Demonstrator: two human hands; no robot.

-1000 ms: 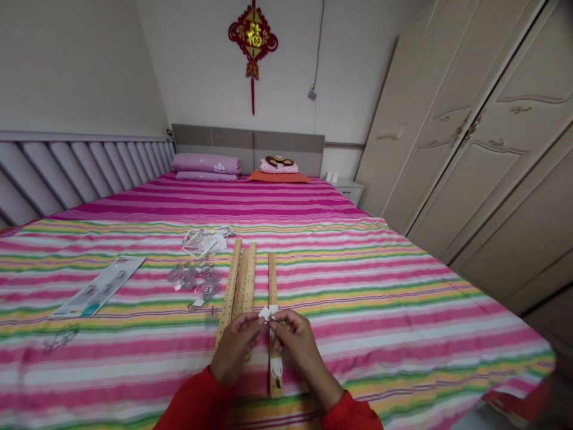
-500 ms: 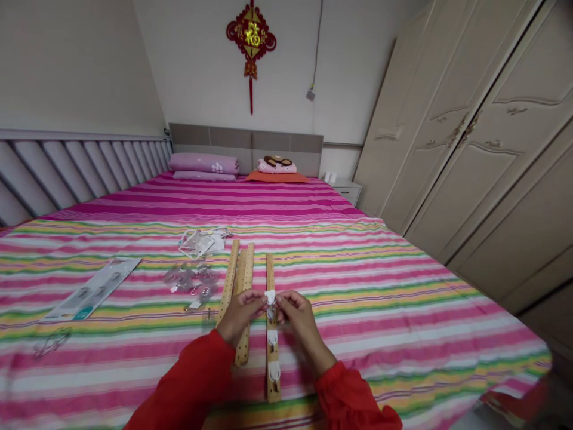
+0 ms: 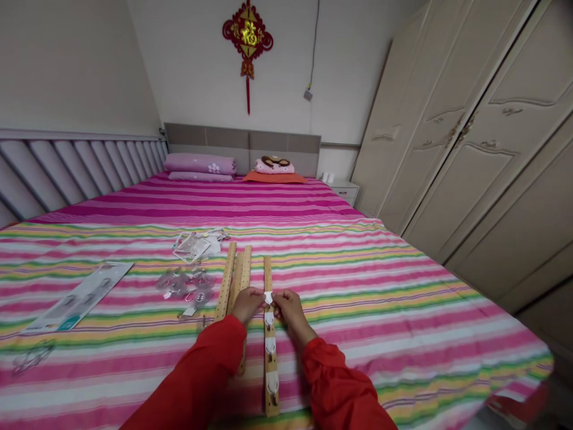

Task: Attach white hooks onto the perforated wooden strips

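A narrow wooden strip (image 3: 267, 272) lies lengthwise in front of me on the striped bed cover. Along its nearer part sit three white hooks with metal tips: a near one (image 3: 272, 382), a middle one (image 3: 270, 346) and a farther one (image 3: 269, 321). Beyond these, a fourth small white hook (image 3: 268, 297) is pinched between the fingertips of my left hand (image 3: 249, 304) and my right hand (image 3: 289, 309), one from each side. It is over or against the strip; whether it touches the wood I cannot tell. My left sleeve and hand partly cover other perforated wooden strips (image 3: 227, 275).
Left of the strips lie clear plastic packs with hooks (image 3: 197, 279), a heap of clear and white packaging (image 3: 197, 246), a long flat pack (image 3: 85, 295) and a thin looped object (image 3: 33, 357). Folded bedding (image 3: 201, 164) rests by the headboard (image 3: 210, 137). A wardrobe (image 3: 474, 155) stands right.
Both hands, still pinching the white hook, have shifted slightly farther along the strip, so the hook behind them shows more fully. The whole view has tilted and moved a little.
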